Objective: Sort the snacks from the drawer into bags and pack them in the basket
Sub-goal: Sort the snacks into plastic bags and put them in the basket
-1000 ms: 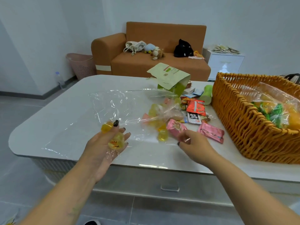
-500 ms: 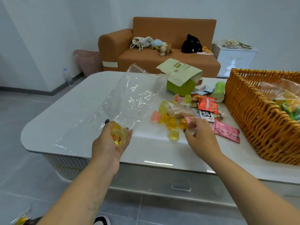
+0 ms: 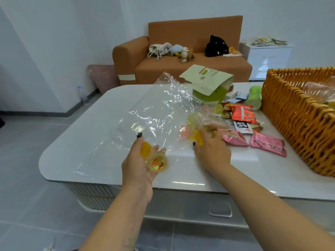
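Note:
My left hand (image 3: 137,171) holds two yellow jelly cups (image 3: 156,163) in its palm, and its fingers also pinch the near edge of a large clear plastic bag (image 3: 154,113) that lifts off the white table (image 3: 101,124). My right hand (image 3: 213,153) reaches into the snack pile, its fingers closed on a yellow jelly cup (image 3: 198,137). More jelly cups lie behind the plastic. Two pink packets (image 3: 268,144), a red packet (image 3: 243,114) and a black-and-white sachet (image 3: 242,126) lie to the right. The wicker basket (image 3: 293,113) stands at the right with a filled bag inside.
A green pouch with its flap open (image 3: 210,87) and a green cup (image 3: 254,97) on its side sit at the table's back. Behind the table are an orange sofa (image 3: 181,57), a pink bin (image 3: 104,77) and a white cabinet (image 3: 270,58). A drawer handle (image 3: 220,211) shows below the tabletop.
The clear bag has been raised further off the table. My right hand has moved left from the pink packets to the jelly cups and closed on one. The left hand stays by the front edge.

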